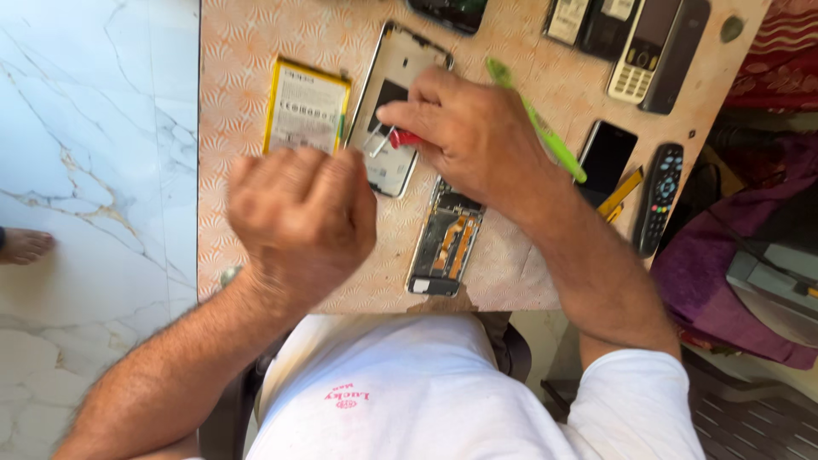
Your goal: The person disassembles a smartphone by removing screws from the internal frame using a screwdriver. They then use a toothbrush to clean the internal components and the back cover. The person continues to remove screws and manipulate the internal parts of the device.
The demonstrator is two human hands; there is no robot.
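My right hand [464, 136] is closed on red-handled tweezers [390, 140], whose metal tips rest over a white phone back cover [394, 81] lying on the patterned tabletop [239, 102]. My left hand [302, 217] hovers in a loose fist just left of the cover, and whether it holds something small I cannot tell. An opened phone body [445, 247] with orange flex cables lies below my right hand. A yellow-edged phone battery [305, 106] lies left of the cover.
A green plastic pry tool [545, 136] lies behind my right wrist. Several phones [635, 47], a black phone [607, 158], a remote control [658, 196] and a yellow tool [620, 194] sit at the right. Marble floor [85, 170] left, with someone's foot [21, 245]. Purple cloth [724, 273] right.
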